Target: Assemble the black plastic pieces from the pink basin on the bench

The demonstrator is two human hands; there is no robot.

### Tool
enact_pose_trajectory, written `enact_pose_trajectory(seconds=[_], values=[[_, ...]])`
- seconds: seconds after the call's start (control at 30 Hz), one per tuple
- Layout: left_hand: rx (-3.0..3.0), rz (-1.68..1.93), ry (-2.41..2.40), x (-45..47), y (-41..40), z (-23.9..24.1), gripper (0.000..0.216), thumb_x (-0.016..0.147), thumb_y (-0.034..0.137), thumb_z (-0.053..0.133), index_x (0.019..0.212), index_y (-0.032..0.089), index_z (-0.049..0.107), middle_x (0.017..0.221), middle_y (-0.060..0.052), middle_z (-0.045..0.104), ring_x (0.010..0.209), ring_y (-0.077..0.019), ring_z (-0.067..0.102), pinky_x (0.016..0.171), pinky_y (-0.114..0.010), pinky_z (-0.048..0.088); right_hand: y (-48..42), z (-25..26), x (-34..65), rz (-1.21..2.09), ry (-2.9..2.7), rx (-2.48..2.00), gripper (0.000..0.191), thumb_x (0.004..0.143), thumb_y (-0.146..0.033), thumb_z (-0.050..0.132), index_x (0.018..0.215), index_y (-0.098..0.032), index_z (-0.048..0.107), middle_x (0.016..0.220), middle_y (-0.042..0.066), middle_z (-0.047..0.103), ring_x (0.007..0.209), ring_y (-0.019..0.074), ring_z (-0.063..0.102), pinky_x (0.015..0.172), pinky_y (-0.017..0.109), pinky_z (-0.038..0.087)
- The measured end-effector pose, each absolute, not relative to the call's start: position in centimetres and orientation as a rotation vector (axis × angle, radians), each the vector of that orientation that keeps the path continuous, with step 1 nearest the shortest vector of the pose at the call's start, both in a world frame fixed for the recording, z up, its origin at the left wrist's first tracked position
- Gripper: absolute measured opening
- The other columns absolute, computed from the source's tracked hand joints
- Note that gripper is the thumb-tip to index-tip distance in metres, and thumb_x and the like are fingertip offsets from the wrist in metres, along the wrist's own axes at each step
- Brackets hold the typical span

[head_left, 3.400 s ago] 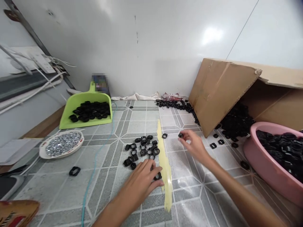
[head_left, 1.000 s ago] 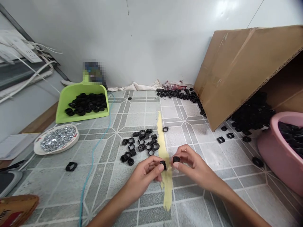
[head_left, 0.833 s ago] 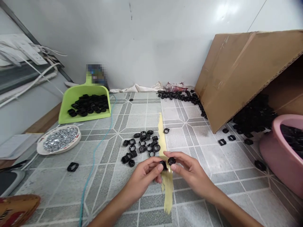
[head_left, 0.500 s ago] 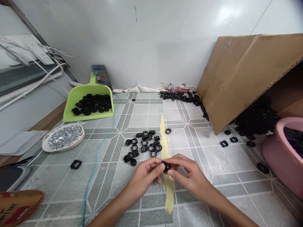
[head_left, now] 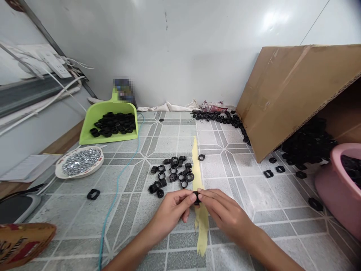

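Observation:
My left hand [head_left: 172,210] and my right hand [head_left: 222,212] meet at the middle of the tiled surface. Their fingertips pinch one small black plastic part [head_left: 196,197] between them, just above a strip of yellow tape [head_left: 200,222]. The part is mostly hidden by the fingers. A loose cluster of small black rings and nuts [head_left: 172,175] lies just beyond my left hand. A single black ring [head_left: 201,157] sits right of the tape, farther away.
A green dustpan [head_left: 97,116] of black parts stands back left, near a white plate [head_left: 80,166] of shiny metal pieces. A tipped cardboard box [head_left: 293,90] spills black parts at right, beside a pink basin [head_left: 329,188]. A teal cord [head_left: 118,192] crosses the tiles.
My right hand picked a black part from the right and brought it in. Both hands closed together, joining the two black pieces at the fingertips.

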State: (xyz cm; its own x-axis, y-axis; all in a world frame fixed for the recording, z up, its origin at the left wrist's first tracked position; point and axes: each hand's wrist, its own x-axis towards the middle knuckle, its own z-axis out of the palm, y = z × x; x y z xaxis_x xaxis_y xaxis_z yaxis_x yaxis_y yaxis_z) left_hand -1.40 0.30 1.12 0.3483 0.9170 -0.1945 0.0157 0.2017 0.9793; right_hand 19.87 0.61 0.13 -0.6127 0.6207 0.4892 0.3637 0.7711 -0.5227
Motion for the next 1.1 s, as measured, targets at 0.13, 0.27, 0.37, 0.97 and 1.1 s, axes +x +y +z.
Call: enact_pose_trajectory(seconds=[0.13,0.27,0.37,0.97,1.1], values=[[1.190,0.792,1.019,-1.6,0.3,1.0,0.039,0.095,0.049,0.058,0.086,0.013,0.071,0.054,0.005,0.051,0.046,-0.0072,0.040,0.050,-0.020,0.032,0.3,0.0,19.3,0.444,-2.220,-0.764,0.035,0.101,-0.008,0.048,0.132,-0.017,0.058,0.114,0.012,0.071,0.103,0.0249,0.065,0.084,0.042,0.058],[1.171,0.788,0.997,-1.4,0.0,0.8,0.034,0.091,0.045,0.066,0.096,0.013,0.074,0.059,0.003,0.056,0.050,-0.0082,0.045,0.052,-0.020,0.035,0.0,0.1,18.6,0.668,-2.106,-1.057,0.029,0.106,-0.029,0.045,0.091,-0.016,0.067,0.080,0.006,0.066,0.073,0.0194,0.059,0.065,0.035,0.049],[1.152,0.819,0.998,-1.1,0.0,0.8,0.033,0.088,0.044,0.069,0.100,0.014,0.074,0.069,0.001,0.062,0.052,-0.0083,0.048,0.053,-0.021,0.037,0.4,0.5,18.7,1.026,-1.929,-1.316,0.050,0.108,-0.042,0.034,0.072,-0.018,0.060,0.064,0.001,0.055,0.059,0.0147,0.052,0.058,0.030,0.040],[1.176,0.857,1.041,-0.9,-0.2,0.2,0.038,0.090,0.049,0.065,0.099,0.013,0.072,0.070,0.001,0.062,0.047,-0.0064,0.044,0.050,-0.020,0.033,1.4,1.8,19.2,1.350,-1.832,-1.224,0.041,0.102,-0.050,0.048,0.082,-0.018,0.064,0.068,-0.002,0.052,0.065,0.0131,0.049,0.063,0.026,0.035],[1.178,0.864,1.069,-0.6,-0.5,0.0,0.040,0.091,0.050,0.063,0.101,0.013,0.072,0.053,0.007,0.046,0.045,-0.0077,0.040,0.048,-0.020,0.030,1.3,1.9,19.2,1.425,-1.876,-1.171,0.028,0.098,-0.049,0.057,0.104,-0.022,0.059,0.069,-0.006,0.048,0.063,0.0125,0.044,0.058,0.025,0.032]])
